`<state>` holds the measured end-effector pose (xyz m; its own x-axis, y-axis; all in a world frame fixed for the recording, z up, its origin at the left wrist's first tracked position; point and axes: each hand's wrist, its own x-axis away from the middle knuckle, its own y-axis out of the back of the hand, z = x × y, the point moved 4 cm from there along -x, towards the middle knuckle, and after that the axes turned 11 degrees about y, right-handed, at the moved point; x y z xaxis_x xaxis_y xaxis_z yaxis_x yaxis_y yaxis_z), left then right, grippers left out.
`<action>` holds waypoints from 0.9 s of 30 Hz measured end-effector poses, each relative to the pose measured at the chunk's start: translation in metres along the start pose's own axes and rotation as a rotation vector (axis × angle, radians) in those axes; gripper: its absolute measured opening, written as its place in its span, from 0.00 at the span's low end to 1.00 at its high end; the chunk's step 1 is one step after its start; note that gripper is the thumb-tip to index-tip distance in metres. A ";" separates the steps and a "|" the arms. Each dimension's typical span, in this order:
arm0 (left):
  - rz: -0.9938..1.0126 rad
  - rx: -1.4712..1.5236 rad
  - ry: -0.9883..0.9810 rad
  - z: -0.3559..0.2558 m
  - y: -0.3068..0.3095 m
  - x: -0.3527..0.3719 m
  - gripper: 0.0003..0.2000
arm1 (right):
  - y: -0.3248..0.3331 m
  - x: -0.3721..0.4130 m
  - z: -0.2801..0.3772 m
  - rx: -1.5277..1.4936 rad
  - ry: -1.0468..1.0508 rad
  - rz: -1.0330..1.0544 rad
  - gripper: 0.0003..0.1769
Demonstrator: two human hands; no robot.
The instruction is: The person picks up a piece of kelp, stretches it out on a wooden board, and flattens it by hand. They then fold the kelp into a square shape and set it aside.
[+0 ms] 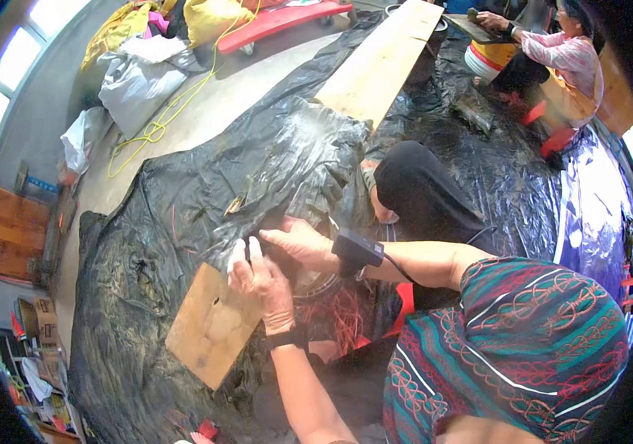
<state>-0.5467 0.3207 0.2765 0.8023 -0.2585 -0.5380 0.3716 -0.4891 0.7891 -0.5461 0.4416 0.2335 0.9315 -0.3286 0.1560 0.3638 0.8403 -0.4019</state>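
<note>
My left hand (261,287) and my right hand (302,244) are close together at the middle of the head view. White coverings wrap some left fingertips. The fingers of both hands are bent around a small dark thing that I cannot make out against the black sheet. Just below the left hand lies a wooden board (213,327) with a dark knot hole. Part of a round container rim (319,287) shows under the right hand, and reddish strands (346,318) hang beside it. A black box-shaped device (357,248) is strapped to my right wrist.
Black plastic sheeting (183,192) covers the floor. A long plank (383,59) runs toward the back. At upper right, another person (564,66) sits by a bucket (488,59). Upper left are sacks (146,70), a yellow cord (155,132) and a red wheeled board (287,22).
</note>
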 end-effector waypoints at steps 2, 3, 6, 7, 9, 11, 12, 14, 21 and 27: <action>0.071 -0.051 0.030 0.010 -0.013 0.008 0.24 | -0.005 0.006 0.007 -0.081 0.097 0.009 0.23; 0.124 -0.091 0.032 0.012 -0.018 0.012 0.26 | -0.002 0.007 0.007 -0.008 0.081 0.028 0.22; 0.199 -0.159 0.026 0.021 -0.030 0.020 0.30 | 0.007 -0.011 -0.027 0.022 0.056 0.104 0.22; 0.192 -0.160 0.019 0.022 -0.033 0.022 0.30 | 0.009 -0.013 -0.026 0.042 0.027 0.191 0.20; 0.181 -0.156 0.014 0.023 -0.033 0.023 0.30 | 0.009 -0.012 -0.001 -0.057 0.088 0.387 0.19; 0.207 -0.143 0.021 0.021 -0.030 0.023 0.30 | 0.021 -0.019 0.032 0.185 0.035 0.395 0.22; 0.201 -0.142 0.027 0.020 -0.029 0.023 0.30 | 0.026 -0.030 0.039 0.244 0.014 0.417 0.23; 0.210 -0.141 0.041 0.018 -0.027 0.023 0.30 | 0.036 -0.051 0.052 0.440 -0.053 0.251 0.26; 0.230 -0.168 0.061 0.015 -0.023 0.021 0.30 | 0.030 -0.104 0.061 0.632 0.013 0.263 0.45; 0.272 -0.161 0.076 0.016 -0.022 0.021 0.30 | 0.012 -0.101 0.061 0.400 0.075 0.459 0.38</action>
<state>-0.5453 0.3129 0.2429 0.9126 -0.2957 -0.2823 0.2031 -0.2712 0.9408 -0.6361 0.5116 0.2683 0.9959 0.0880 -0.0226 -0.0888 0.9952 -0.0410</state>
